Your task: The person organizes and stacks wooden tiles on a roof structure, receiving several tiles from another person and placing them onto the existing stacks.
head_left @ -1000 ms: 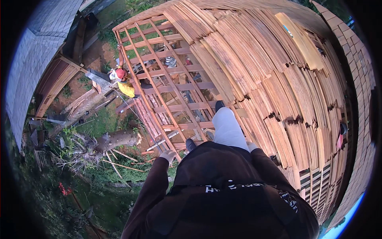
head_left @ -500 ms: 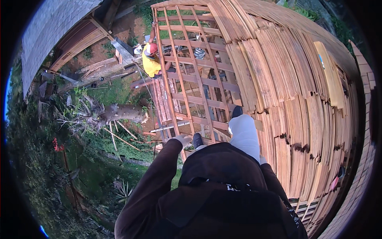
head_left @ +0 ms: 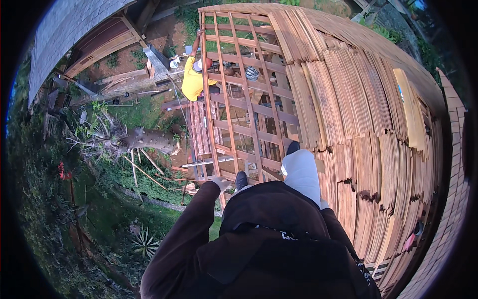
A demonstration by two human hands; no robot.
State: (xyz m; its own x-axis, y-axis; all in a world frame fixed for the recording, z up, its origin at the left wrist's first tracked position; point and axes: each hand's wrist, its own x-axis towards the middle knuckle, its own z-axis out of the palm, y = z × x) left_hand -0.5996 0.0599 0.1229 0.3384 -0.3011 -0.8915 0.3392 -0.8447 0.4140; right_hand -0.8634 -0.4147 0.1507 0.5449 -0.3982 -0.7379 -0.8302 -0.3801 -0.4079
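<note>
My left hand [head_left: 223, 184] is at the outer wooden batten [head_left: 215, 154] of the open roof frame, with its fingers closed over the wood as far as they show. Beside my right thigh, just a sliver of my right hand [head_left: 324, 204] shows near the wooden shingles [head_left: 343, 169]; its fingers are hidden. My left shoe [head_left: 241, 180] stands on the battens, and my right shoe [head_left: 293, 147] is at the border between open frame and shingles. Dark rafters [head_left: 254, 130] cross under the battens.
Through the gaps the ground shows far below. A co-worker in a yellow shirt [head_left: 192, 82] is at the frame's far left edge, one arm raised to it. A loose pale board [head_left: 411, 112] lies on the shingles. A tree trunk [head_left: 152, 140] is below left.
The co-worker has leaned in closer to the frame, head lowered toward the battens. My view has shifted slightly, while my hands and feet keep about the same places on the roof.
</note>
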